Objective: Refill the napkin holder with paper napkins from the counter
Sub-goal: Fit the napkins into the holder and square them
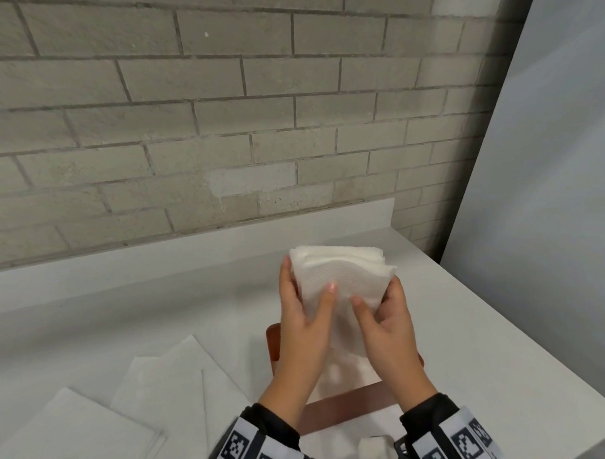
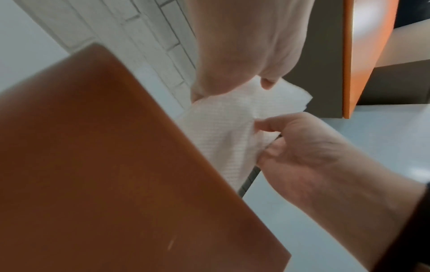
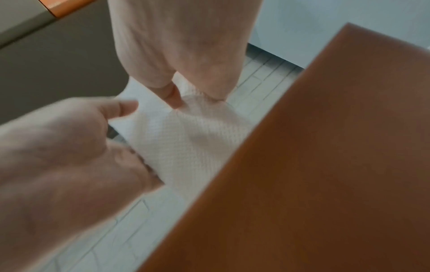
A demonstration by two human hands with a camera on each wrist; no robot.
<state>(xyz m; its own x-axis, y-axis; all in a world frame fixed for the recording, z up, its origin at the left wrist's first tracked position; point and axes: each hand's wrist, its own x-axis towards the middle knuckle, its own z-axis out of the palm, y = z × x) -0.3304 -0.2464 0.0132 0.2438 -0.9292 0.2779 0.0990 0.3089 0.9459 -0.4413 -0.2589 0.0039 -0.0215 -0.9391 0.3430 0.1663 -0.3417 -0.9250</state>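
Together both hands [image 1: 345, 317] grip napkins [image 1: 344, 276] above holder [image 1: 345, 409].

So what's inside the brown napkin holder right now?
The lower end of the napkin stack that both hands grip goes down between the holder's brown walls. The hands cover the slot's bottom, so anything beneath is hidden.

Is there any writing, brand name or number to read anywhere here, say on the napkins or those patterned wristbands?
None can be read.
Wristbands: black-and-white square code patterns, no letters or numbers.
Napkin stack: embossed dots only, no print.
Napkin holder: plain brown, no label.
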